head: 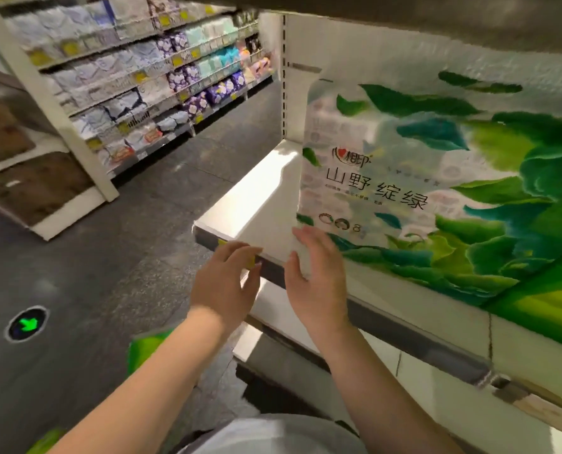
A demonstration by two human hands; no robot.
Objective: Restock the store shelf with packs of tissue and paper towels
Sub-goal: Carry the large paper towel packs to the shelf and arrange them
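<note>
Nearest, a person's two bare forearms reach forward and up from the bottom of the view, above a grey garment. By the left forearm, low down, lies a bright green pack [145,350], partly hidden, and it may be another tissue pack, though the view is too poor to be sure. The left hand [222,283] hovers at the front edge of the white shelf [256,204], its fingers loosely curved and spread, gripping nothing; the fingertips sit close to a small yellow price tag [251,261] on the shelf lip. Just to its right, the right hand [315,273] is raised with straight, relaxed fingers, its fingertips at the near lower-left corner of the tissue pack [420,178]. Whether they actually touch is unclear.

The big pack, printed with green leaves and Chinese characters, stands upright on the shelf and fills its right side, leaving bare white board to the left.

Farther off to the left, across a dark floor bearing a round green arrow marker [27,323], a long aisle shelving unit [135,77] holds rows of pale and purple packets.
</note>
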